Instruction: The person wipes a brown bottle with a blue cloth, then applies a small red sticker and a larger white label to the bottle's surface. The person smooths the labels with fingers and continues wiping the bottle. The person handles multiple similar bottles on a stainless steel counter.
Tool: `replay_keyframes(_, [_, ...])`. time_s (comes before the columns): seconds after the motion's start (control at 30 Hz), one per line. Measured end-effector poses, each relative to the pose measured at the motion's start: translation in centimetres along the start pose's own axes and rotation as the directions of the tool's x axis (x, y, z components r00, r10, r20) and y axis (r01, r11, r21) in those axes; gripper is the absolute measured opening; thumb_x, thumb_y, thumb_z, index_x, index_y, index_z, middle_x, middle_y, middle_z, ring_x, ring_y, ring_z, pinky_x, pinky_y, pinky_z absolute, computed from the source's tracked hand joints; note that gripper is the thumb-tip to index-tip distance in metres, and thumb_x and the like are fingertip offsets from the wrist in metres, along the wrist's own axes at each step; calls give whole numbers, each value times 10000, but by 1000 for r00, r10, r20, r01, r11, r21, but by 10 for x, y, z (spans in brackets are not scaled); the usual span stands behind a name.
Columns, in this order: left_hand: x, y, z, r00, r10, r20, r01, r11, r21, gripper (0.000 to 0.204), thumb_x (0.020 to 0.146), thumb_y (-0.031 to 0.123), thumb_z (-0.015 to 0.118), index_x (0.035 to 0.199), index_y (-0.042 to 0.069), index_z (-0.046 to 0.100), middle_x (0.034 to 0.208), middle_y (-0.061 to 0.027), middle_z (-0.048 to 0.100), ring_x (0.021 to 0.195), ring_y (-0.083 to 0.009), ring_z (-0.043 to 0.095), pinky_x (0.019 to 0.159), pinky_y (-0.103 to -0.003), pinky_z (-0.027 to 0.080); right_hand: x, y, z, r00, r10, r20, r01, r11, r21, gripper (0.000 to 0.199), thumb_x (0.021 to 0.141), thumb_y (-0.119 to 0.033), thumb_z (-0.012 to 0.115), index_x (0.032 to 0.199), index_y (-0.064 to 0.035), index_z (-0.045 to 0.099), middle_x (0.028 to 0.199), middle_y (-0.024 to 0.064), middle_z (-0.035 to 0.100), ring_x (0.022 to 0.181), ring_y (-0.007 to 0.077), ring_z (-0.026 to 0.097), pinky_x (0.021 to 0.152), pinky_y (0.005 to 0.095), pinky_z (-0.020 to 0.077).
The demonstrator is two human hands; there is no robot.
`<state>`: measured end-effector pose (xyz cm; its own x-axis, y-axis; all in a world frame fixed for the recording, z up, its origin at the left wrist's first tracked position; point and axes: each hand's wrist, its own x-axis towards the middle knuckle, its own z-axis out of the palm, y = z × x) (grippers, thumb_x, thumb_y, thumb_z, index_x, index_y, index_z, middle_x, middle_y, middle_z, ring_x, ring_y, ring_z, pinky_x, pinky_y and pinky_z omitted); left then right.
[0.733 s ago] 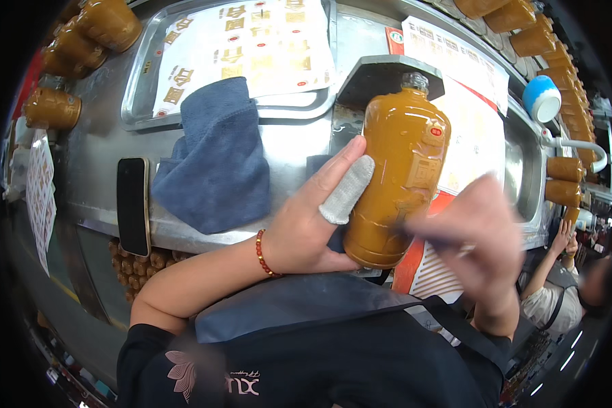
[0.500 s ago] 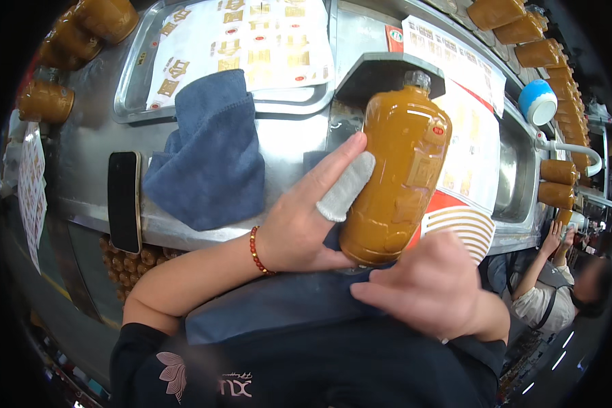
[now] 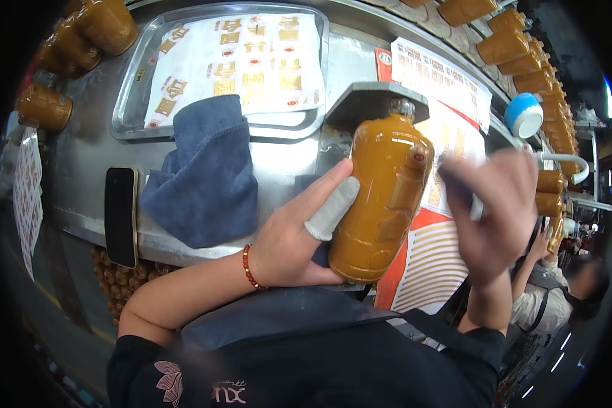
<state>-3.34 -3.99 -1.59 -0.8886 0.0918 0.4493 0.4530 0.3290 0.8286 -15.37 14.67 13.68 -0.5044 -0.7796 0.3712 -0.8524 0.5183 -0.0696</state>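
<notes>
Bottle (image 3: 384,197) — gripped between left-hand fingers (image 3: 330,211).

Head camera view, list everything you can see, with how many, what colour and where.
Large brown plastic bottle: one, under the grey metal plate, centre.
Blue cloth: one, on the steel counter.
Black phone: one, left counter edge.
Metal tray with printed label sheets: one, top.
Filled brown bottles: many, upper left and right rim.
Blue-and-white cup: one, right.
Another person: lower right.
Left hand: grips the bottle, grey finger cot, red bead bracelet.
Right hand: blurred, beside the bottle.
</notes>
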Motion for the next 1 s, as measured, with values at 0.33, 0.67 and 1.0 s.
replay_keyframes(0.33, [1,-4,-3,1000,23,16,-23,1000,-14,1063,647,252,944,1501,-55,391,1561,-307,348,1401,-455,449,1133,-445,442,-17,-5,5,969,-223,107,222,975,21,358,701,-49,754,1054,-113,771,861,-11,640,795,171,563,676,330,431])
replay_keyframes(0.67, [-2,-8,-2,998,19,53,-19,1000,-8,1029,699,296,925,1519,-22,391,1558,-307,347,1397,-454,455,1123,-442,449,-23,-10,22,885,-457,90,465,857,-221,214,758,-85,730,972,-89,750,718,-5,545,728,168,554,591,301,436])
replay_keyframes(1.0, [-1,-7,1,999,15,44,-14,999,-31,1052,688,300,933,1523,-23,380,1568,-297,330,1405,-457,442,1130,-449,444,-20,-20,15,866,-498,49,459,829,321,341,703,-101,759,1043,-78,760,823,-6,655,755,137,535,653,307,409])
